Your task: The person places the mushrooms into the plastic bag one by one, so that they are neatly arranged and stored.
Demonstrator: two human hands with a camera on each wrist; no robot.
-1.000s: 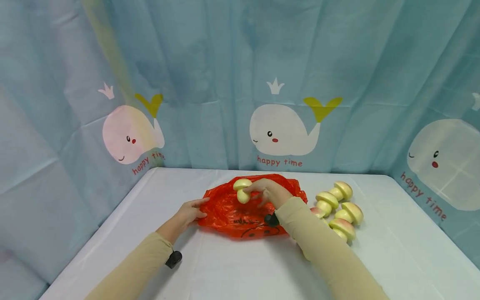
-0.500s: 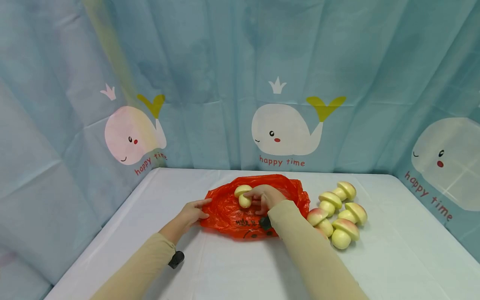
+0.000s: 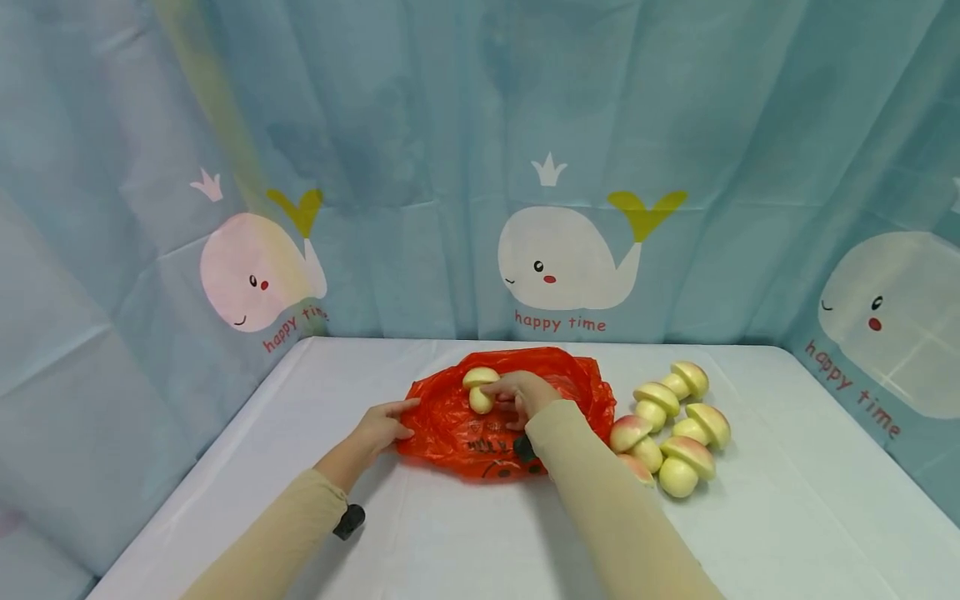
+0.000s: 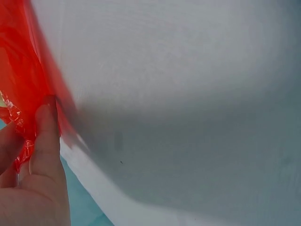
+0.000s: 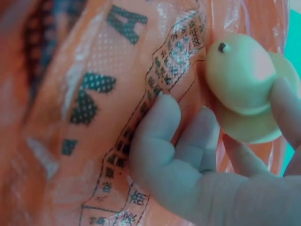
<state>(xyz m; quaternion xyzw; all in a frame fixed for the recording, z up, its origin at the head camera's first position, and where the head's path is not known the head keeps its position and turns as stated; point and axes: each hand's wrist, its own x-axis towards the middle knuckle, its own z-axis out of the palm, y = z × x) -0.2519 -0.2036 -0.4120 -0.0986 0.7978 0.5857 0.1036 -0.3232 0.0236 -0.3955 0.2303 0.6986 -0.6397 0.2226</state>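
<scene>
A red plastic bag (image 3: 442,425) with dark print lies spread on the white table. My left hand (image 3: 377,427) pinches its left edge between thumb and fingers, which the left wrist view shows close up on the red film (image 4: 19,70). Over the bag's mouth, my right hand (image 3: 525,396) holds a pale yellow toy mushroom (image 3: 480,390) by thumb and forefinger. In the right wrist view the mushroom's rounded stem (image 5: 240,70) points toward the camera, and the other fingers (image 5: 157,122) curl loosely beside the printed film. What lies deeper inside the bag is hidden.
Several similar mushrooms with pinkish caps, one of them a front mushroom (image 3: 684,467), lie grouped right of the bag. My right sleeve (image 3: 600,492) partly covers the nearest one. A blue whale-print curtain (image 3: 420,208) hangs behind the white table (image 3: 465,542).
My right hand has come down slightly and a little left with the mushroom. The right forearm has shifted left, uncovering more of the grouped mushrooms. My left hand stays at the bag's edge.
</scene>
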